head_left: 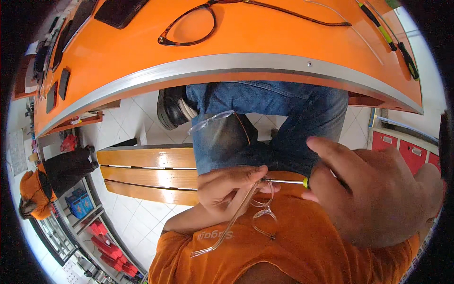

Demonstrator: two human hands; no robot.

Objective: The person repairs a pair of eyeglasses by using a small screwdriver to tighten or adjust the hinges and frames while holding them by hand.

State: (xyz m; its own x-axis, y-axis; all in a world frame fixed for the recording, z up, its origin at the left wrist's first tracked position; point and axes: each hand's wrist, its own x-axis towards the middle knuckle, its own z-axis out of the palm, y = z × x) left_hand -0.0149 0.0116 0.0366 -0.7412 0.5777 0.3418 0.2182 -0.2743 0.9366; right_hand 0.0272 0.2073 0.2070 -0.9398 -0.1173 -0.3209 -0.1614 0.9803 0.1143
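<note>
Blue boxes and red packages on shelves.

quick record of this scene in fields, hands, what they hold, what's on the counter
left hand: grips clear-framed glasses near the hinge
right hand: holds small screwdriver, tip at the glasses
counter: orange, curved, metal edge
on counter: dark-rimmed glasses, thin tools at right
below: jeans, black shoe, wooden bench
</note>
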